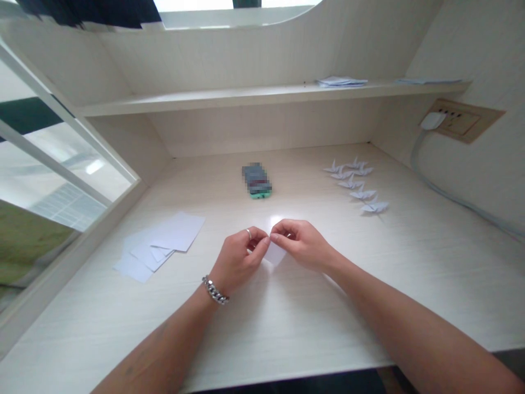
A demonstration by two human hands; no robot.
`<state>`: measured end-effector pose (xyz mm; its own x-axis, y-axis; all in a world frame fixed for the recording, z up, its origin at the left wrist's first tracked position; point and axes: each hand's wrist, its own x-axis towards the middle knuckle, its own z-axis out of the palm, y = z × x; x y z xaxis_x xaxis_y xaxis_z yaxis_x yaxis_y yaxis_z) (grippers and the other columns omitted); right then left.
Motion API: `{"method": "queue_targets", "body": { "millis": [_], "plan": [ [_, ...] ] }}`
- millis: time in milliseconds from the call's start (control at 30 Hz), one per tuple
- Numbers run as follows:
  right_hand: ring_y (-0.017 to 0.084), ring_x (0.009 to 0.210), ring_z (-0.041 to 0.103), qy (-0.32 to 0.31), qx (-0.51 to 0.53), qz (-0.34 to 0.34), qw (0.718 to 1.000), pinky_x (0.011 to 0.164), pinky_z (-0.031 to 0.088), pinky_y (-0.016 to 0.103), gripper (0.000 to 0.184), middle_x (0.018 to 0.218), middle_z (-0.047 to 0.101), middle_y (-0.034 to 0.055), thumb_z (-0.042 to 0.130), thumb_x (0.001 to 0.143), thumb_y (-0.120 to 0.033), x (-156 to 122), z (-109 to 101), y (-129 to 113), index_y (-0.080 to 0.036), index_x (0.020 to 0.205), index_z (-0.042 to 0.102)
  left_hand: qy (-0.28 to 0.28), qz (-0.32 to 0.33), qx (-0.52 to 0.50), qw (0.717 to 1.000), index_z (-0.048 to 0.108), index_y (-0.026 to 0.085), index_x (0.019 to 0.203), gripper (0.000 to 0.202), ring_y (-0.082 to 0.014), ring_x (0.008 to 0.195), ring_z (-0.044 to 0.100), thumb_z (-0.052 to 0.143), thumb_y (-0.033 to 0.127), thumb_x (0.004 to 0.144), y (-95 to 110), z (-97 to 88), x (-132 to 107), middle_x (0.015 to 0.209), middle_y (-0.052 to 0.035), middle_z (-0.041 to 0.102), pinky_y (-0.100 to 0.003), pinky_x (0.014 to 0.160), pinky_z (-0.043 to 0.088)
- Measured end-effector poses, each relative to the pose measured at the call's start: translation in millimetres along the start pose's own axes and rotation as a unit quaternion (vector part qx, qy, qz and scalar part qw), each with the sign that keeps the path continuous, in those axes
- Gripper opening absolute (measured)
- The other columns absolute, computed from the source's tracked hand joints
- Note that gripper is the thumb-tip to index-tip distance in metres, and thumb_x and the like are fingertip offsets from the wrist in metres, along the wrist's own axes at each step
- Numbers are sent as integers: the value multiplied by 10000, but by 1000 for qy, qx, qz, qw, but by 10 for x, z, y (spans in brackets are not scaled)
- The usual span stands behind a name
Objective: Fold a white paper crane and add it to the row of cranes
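Both of my hands meet over the middle of the pale desk (287, 328) and pinch one small folded piece of white paper (274, 254). My left hand (238, 257), with a ring and a chain bracelet, grips its left edge with closed fingers. My right hand (301, 243) grips the top right edge, fingers curled. The paper hangs just above the desk between them. Loose white paper sheets (158, 246) lie to the left of my left hand. Several folded paper cranes (356, 183) sit in a row at the back right.
A phone in a green case (256, 180) lies behind my hands. A shelf (246, 98) above holds more paper (341, 82). A wall socket (455, 120) with a plug and cable (451, 197) is on the right wall. A window (49, 175) runs along the left.
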<state>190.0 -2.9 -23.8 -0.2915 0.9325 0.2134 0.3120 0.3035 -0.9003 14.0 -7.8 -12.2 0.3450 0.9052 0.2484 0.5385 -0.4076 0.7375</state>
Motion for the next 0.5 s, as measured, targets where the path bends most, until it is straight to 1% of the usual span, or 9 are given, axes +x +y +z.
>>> {"method": "queue_targets", "body": {
  "millis": [67, 167, 233, 367, 433, 500],
  "plan": [
    [125, 650, 550, 9, 14, 5, 1000, 576, 398, 232, 136, 701, 628, 16, 582, 824, -244, 5, -2, 4, -156, 744, 649, -3, -3, -12, 1000, 648, 172, 752, 164, -125, 615, 581, 553, 269, 844, 0, -4, 6, 671, -5, 658, -224, 582, 421],
    [126, 650, 547, 54, 81, 24, 995, 592, 405, 239, 134, 700, 624, 13, 608, 802, -269, 35, -47, 37, -153, 747, 648, -7, -19, -48, 999, 646, 168, 773, 157, -126, 607, 584, 557, 280, 838, -29, -29, 23, 666, -3, 654, -227, 581, 432],
    [119, 625, 532, 88, 139, 40, 986, 582, 394, 239, 153, 681, 615, 5, 641, 775, -296, 61, -91, 66, -148, 736, 642, -4, -33, -55, 998, 641, 165, 758, 164, -128, 594, 579, 570, 294, 828, -60, -51, 30, 649, -3, 646, -232, 572, 432],
    [98, 571, 485, 153, 233, 77, 957, 547, 361, 232, 215, 628, 577, -21, 708, 708, -345, 95, -134, 85, -147, 700, 625, 10, -65, -78, 995, 628, 160, 767, 175, -139, 602, 586, 574, 315, 827, -114, -61, 34, 643, -9, 636, -251, 587, 450],
    [97, 568, 484, 157, 262, 93, 948, 545, 365, 232, 239, 626, 577, -24, 732, 681, -362, 99, -117, 72, -148, 699, 626, 15, -75, -113, 991, 635, 153, 822, 190, -147, 642, 612, 570, 330, 835, -122, -43, 35, 701, -26, 658, -262, 622, 474],
    [102, 578, 498, 146, 280, 95, 944, 554, 383, 237, 257, 638, 587, -20, 744, 668, -378, 96, -84, 56, -150, 710, 631, 12, -76, -154, 985, 640, 144, 898, 223, -153, 678, 629, 572, 347, 836, -115, -19, 36, 784, -52, 683, -273, 642, 492]
  ]
}}
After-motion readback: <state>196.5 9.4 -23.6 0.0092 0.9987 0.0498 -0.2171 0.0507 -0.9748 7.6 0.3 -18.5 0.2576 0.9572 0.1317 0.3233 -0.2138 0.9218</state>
